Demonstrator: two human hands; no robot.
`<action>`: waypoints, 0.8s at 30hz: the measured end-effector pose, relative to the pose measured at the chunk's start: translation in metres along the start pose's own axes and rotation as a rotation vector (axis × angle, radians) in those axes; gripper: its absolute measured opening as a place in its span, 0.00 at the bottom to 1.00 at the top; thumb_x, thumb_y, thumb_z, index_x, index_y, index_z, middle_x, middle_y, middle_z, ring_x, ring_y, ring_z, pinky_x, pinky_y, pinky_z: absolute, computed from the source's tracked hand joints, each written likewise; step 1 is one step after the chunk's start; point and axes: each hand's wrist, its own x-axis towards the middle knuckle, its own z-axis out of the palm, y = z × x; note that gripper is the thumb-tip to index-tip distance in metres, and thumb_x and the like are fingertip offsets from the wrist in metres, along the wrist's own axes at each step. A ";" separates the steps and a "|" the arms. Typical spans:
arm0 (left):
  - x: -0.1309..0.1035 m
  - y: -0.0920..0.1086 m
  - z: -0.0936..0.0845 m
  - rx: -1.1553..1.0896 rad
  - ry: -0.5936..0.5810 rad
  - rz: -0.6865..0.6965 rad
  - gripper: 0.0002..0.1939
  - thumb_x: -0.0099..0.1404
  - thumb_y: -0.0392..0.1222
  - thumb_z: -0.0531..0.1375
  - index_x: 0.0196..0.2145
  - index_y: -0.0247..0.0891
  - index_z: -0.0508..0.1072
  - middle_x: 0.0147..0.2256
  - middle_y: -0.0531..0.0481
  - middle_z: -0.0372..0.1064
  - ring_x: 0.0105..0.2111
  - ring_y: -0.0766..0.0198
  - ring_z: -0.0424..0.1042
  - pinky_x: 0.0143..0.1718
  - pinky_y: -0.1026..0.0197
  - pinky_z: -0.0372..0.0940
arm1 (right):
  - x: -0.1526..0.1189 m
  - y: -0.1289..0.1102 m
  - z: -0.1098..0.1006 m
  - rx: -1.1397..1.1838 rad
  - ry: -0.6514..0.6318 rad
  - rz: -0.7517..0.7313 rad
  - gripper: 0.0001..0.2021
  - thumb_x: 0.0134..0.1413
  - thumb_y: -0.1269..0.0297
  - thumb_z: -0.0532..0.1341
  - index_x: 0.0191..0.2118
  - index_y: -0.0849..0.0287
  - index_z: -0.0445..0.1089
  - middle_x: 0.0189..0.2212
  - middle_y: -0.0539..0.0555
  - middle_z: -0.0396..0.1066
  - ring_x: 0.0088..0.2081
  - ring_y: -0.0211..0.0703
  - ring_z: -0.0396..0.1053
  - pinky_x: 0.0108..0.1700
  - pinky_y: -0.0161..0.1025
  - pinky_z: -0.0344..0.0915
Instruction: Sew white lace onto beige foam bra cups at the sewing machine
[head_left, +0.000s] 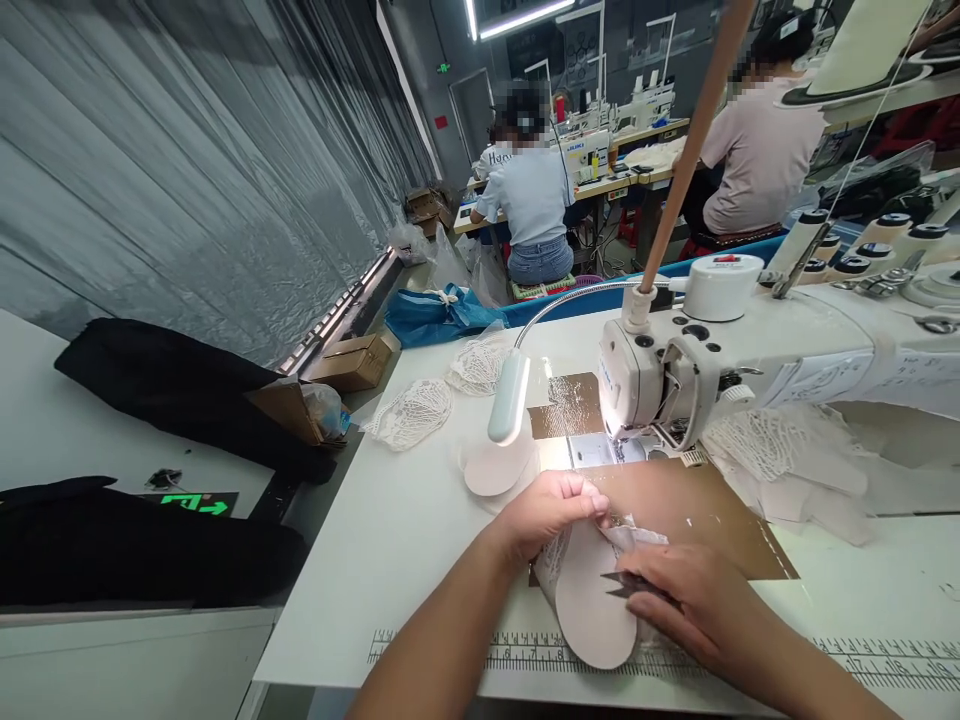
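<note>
At the front of the sewing table, my left hand (559, 508) pinches the upper edge of a white lace piece with a pale rounded sole-shaped part (596, 610). My right hand (679, 590) is closed around small dark thread snips (630, 586), whose blades point left over the pale part. A folded white fabric edge (637, 535) stands up between the two hands. Just beyond my hands is the sewing machine head (634, 380), its needle area lit. Another pale rounded piece (499, 465) lies left of the machine, under the small lamp (510, 398).
Lace pieces (412, 412) lie at the table's back left. More lace and fabric (787, 460) are heaped right of the needle. Thread cones (889, 230) stand behind the machine. People (529, 190) sit at other machines farther back. A cardboard box (352, 362) is on the left.
</note>
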 end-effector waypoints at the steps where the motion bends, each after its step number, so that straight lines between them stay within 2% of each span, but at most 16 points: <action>1: 0.000 0.000 0.001 0.016 0.018 0.015 0.15 0.56 0.48 0.66 0.24 0.32 0.74 0.25 0.49 0.70 0.29 0.66 0.66 0.38 0.63 0.60 | -0.002 0.002 -0.004 0.039 0.017 0.002 0.10 0.64 0.61 0.53 0.46 0.51 0.70 0.36 0.48 0.77 0.35 0.41 0.74 0.35 0.35 0.66; 3: 0.000 0.000 0.001 0.039 0.035 0.038 0.15 0.57 0.48 0.66 0.24 0.32 0.74 0.26 0.49 0.71 0.29 0.66 0.67 0.39 0.62 0.60 | -0.005 0.006 -0.012 0.071 0.102 0.045 0.14 0.64 0.60 0.53 0.53 0.48 0.67 0.45 0.50 0.76 0.43 0.43 0.74 0.41 0.36 0.69; 5: 0.001 0.000 0.002 0.053 0.041 0.059 0.16 0.56 0.49 0.66 0.24 0.32 0.74 0.26 0.49 0.71 0.30 0.65 0.67 0.40 0.62 0.60 | -0.006 0.011 -0.021 0.059 0.180 0.132 0.16 0.62 0.57 0.55 0.54 0.48 0.68 0.46 0.51 0.76 0.45 0.47 0.74 0.41 0.38 0.71; 9: 0.001 -0.002 0.002 0.072 0.060 0.086 0.17 0.54 0.51 0.67 0.24 0.32 0.74 0.26 0.49 0.71 0.30 0.64 0.68 0.39 0.61 0.61 | 0.001 0.007 -0.034 0.040 0.117 0.264 0.14 0.60 0.52 0.55 0.45 0.50 0.73 0.33 0.50 0.78 0.33 0.47 0.75 0.32 0.38 0.70; 11: 0.001 -0.004 0.002 0.078 0.064 0.086 0.17 0.54 0.51 0.68 0.24 0.32 0.74 0.26 0.49 0.72 0.30 0.64 0.69 0.39 0.60 0.61 | 0.009 0.000 -0.035 0.031 0.082 0.324 0.15 0.60 0.51 0.53 0.41 0.51 0.74 0.28 0.50 0.76 0.29 0.46 0.73 0.32 0.38 0.68; 13: 0.001 -0.006 0.002 0.063 0.063 0.080 0.16 0.53 0.50 0.68 0.25 0.32 0.74 0.27 0.49 0.72 0.31 0.63 0.69 0.39 0.60 0.61 | 0.015 -0.006 -0.035 0.011 0.072 0.379 0.17 0.61 0.50 0.52 0.38 0.51 0.75 0.27 0.50 0.76 0.28 0.45 0.71 0.32 0.38 0.67; 16: 0.002 -0.007 0.002 0.007 0.099 0.060 0.16 0.51 0.49 0.69 0.24 0.32 0.74 0.27 0.49 0.72 0.32 0.63 0.70 0.39 0.60 0.61 | 0.017 -0.011 -0.034 0.008 0.077 0.433 0.18 0.61 0.50 0.50 0.39 0.50 0.74 0.26 0.50 0.75 0.28 0.46 0.71 0.31 0.38 0.66; 19: 0.002 -0.004 0.004 -0.030 0.162 0.044 0.17 0.51 0.50 0.69 0.22 0.33 0.72 0.27 0.49 0.71 0.32 0.64 0.68 0.36 0.61 0.59 | 0.015 -0.008 -0.036 0.055 0.091 0.454 0.19 0.60 0.47 0.50 0.42 0.50 0.74 0.30 0.51 0.77 0.32 0.48 0.73 0.33 0.39 0.67; 24: 0.000 0.001 0.007 -0.048 0.187 0.030 0.17 0.50 0.50 0.69 0.28 0.32 0.76 0.31 0.48 0.71 0.32 0.65 0.67 0.37 0.61 0.60 | 0.016 -0.009 -0.035 0.096 0.083 0.420 0.20 0.58 0.45 0.53 0.43 0.50 0.75 0.40 0.52 0.78 0.42 0.52 0.73 0.40 0.41 0.69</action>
